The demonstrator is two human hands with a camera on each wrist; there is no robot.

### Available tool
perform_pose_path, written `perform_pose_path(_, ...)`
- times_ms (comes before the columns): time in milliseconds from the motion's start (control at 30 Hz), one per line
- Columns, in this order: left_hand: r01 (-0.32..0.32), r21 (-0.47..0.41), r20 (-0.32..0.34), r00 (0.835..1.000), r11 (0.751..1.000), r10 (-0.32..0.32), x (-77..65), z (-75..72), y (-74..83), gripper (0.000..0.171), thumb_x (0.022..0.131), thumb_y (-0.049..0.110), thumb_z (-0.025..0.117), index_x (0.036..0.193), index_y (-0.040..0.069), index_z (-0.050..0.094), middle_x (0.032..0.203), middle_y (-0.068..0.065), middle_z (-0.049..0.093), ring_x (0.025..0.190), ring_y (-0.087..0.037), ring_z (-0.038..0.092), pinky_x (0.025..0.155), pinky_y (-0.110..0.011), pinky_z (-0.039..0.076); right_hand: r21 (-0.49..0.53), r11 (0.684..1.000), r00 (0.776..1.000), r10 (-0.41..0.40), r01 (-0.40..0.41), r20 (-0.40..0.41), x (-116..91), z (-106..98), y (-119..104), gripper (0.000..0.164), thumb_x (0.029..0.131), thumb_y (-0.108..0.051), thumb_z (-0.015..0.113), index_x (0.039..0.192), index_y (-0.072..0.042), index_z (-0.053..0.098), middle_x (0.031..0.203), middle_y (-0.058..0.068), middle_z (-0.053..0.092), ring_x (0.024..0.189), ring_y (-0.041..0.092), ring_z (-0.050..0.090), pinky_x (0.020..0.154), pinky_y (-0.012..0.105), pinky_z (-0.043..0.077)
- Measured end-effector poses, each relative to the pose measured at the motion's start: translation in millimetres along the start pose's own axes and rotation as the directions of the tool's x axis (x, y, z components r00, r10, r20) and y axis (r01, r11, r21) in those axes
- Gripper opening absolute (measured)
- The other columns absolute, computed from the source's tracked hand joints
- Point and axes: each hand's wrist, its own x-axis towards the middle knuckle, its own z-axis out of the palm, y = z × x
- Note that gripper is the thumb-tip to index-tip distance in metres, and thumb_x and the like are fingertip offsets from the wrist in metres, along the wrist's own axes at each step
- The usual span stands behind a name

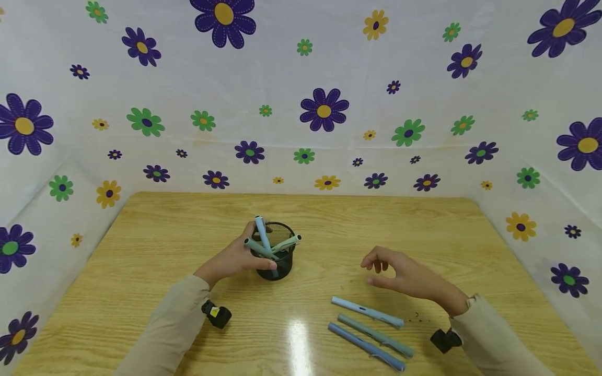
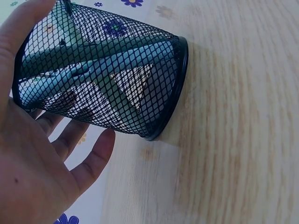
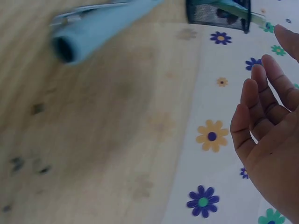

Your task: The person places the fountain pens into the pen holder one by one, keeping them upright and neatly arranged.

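A black mesh pen holder [image 1: 281, 270] stands left of the table's middle, and my left hand [image 1: 235, 257] grips its side, thumb across the front. Inside it lean a light blue pen [image 1: 262, 235], a dark green pen [image 1: 256, 247] and a pale green pen [image 1: 288, 243]. In the left wrist view, the pens show through the mesh [image 2: 117, 79]. My right hand [image 1: 400, 271] hovers with loosely bent fingers, holding nothing. Nearer to me than that hand lie a light blue pen [image 1: 367, 312], a green pen [image 1: 374, 335] and a darker blue pen [image 1: 366, 345], roughly side by side.
The wooden table [image 1: 188, 224] is walled by a white flowered cloth [image 1: 282, 73] at the back and both sides. Small dark specks [image 1: 418, 315] lie beside the loose pens. A small black camera [image 1: 217, 314] is worn on each wrist.
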Motion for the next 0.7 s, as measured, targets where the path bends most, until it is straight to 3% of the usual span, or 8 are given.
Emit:
perform_pose_path(300,-0.027,-0.009,-0.002,1.000,1.000,0.027,0.7,0.0,-1.0,0.103,0.076,0.031,0.083,0.152,0.024,0.013,0.151,-0.014,0.031,0.121,-0.033,0.049,0.100,-0.050,0.040,0.053,0.995,0.995,0.083,-0.085,0.051,-31,9,16,0.026,0.094,-0.017,0.063,0.113,-0.003,0.055,0.107,0.011,0.059,0.085,0.010,0.048,0.072,0.024,0.042)
perform_pose_path(433,-0.035,-0.018,-0.001,0.999,0.999,0.035,1.6,0.7,-0.3,0.103,0.076,0.031,0.083,0.152,0.024,0.014,0.151,-0.014,0.031,0.122,-0.033,0.049,0.101,-0.050,0.039,0.075,0.991,0.993,0.102,-0.107,0.067,-40,11,18,0.027,0.094,-0.018,0.063,0.114,-0.003,0.054,0.109,0.011,0.059,0.086,0.013,0.049,0.073,0.025,0.043)
perform_pose_path(700,-0.050,-0.029,0.003,0.999,0.998,0.051,1.5,1.2,-0.9,0.101,0.077,0.028,0.082,0.151,0.021,0.014,0.151,-0.014,0.031,0.122,-0.032,0.049,0.100,-0.049,0.040,0.097,0.990,0.993,0.093,-0.099,0.068,-48,15,23,0.025,0.094,-0.018,0.063,0.112,-0.004,0.054,0.105,0.009,0.058,0.084,0.015,0.048,0.070,0.025,0.042)
